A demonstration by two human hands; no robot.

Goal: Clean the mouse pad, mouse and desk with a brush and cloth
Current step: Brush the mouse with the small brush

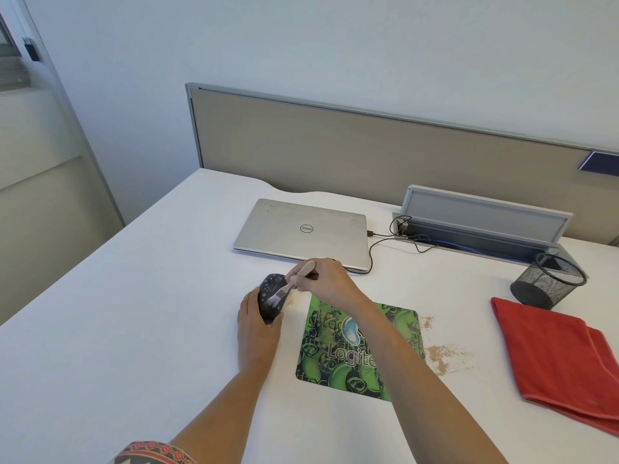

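Pinching brush [294, 279] in right hand [326, 279], sweeping mouse [268, 291] gripped in left hand [256, 326]; leaving crumbs [442, 354] on desk [134, 329], cloth [556, 360] untouched.

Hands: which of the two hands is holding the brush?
The right hand pinches the brush, its bristles on the mouse. The left hand has no tool and grips the mouse instead.
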